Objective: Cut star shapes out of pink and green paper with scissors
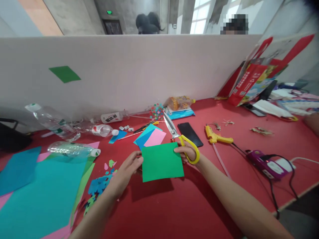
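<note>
Your left hand [127, 167] pinches left edge of green sheet [161, 161], held just above red desk [174, 205]. Your right hand [186, 153] grips yellow-handled scissors [180, 136], touching sheet's top right corner. Blades point away. Sheet looks whole: cutting likely not started.

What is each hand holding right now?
Left hand: closed on the left edge of the green paper.
Right hand: closed on the yellow scissors.

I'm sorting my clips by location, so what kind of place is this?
Probably a craft worktable in a workshop: the red table is strewn with coloured paper, a glue gun lies on it, and the right hand holds scissors by the green sheet in the left hand.
</note>
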`<state>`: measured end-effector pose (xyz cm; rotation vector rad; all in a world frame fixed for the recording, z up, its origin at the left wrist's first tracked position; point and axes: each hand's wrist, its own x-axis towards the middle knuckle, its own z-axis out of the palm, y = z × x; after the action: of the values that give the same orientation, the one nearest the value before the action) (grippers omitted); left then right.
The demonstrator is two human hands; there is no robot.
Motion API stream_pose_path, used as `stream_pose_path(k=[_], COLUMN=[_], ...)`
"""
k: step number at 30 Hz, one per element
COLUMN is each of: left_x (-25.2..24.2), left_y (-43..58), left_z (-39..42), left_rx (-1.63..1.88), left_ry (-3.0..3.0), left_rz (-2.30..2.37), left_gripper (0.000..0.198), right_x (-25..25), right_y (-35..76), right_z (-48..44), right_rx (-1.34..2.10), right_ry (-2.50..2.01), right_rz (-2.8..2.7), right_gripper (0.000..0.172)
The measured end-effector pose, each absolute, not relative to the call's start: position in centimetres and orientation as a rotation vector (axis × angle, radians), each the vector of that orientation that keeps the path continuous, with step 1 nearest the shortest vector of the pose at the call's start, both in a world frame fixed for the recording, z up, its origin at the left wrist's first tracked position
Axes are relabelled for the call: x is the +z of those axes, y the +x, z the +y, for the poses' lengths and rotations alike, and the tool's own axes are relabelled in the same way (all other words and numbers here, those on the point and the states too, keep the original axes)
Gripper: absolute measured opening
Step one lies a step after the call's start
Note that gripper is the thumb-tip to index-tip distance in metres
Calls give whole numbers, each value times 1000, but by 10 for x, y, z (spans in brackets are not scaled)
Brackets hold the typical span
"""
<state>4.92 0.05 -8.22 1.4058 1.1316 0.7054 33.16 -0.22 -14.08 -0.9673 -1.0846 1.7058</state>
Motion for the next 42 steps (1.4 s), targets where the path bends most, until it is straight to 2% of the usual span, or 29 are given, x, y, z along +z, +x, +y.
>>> stream_pose_path(k=[3, 8, 11, 13, 18, 21, 28, 32, 42], left_x=[-78, -71, -67, -64, -54, -52, -63, -60, -62], left_y=[71, 82, 85, 88, 95, 93, 83, 89, 99], left_z=[3, 15, 33, 48, 74, 75, 70, 64, 54], left_rx=[486, 407, 682, 946, 1331, 1447, 1327, 1224, 1257], left_ry=[1191, 1147, 1142, 1099, 985, 930, 1130, 1186, 1036], left_rz=[1041, 1051, 1066, 1070, 1028, 977, 1042, 1044, 1034], left_gripper=[39, 37, 27, 28, 46, 47, 23, 21, 24], right_x=[-135, -127, -125, -124, -119, -113, -91, -80, -90], right_y=[334, 332, 329, 329, 329, 329, 319, 310, 296], right_z=[-2, -4, -3, -2, -6, -15, -29, -30, -41], right_rx=[1676, 1566, 1437, 1343, 1209, 1249, 1404, 1440, 1518], right_ry=[-969, -1027, -1088, -1128, -1276, -1325, -1299, -1297, -1317], right_rz=[-1113, -1122, -1115, -1136, -1302, -1447, -1699, -1691, -1505], right_gripper=[32, 45, 45, 46, 46, 48, 63, 68, 60])
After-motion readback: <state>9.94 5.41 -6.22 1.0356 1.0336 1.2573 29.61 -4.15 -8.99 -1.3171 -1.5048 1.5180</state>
